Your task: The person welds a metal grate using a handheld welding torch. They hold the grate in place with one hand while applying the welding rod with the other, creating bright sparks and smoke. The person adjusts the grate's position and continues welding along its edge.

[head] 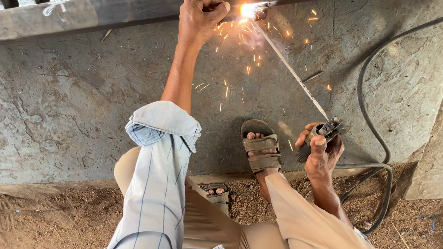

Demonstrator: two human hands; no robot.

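A rough grey concrete floor [83, 106] met loose brown dirt [60, 216] near the person's feet. The left hand [200, 18] was clenched around a metal bar [92, 16] running along the top of the view. The right hand [323, 152] was clamped on an electrode holder [328, 129], whose thin welding rod [290, 69] slanted up to a bright arc [248, 10] on the bar, just beside the left hand. Sparks scattered below it. A black cable [369, 124] curved past the right hand, and a sandalled foot [262, 150] rested between the arms.

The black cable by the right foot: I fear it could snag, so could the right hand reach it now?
Probably not freely: the right hand is shut on the electrode holder, though the black cable loops close beside it with nothing between.
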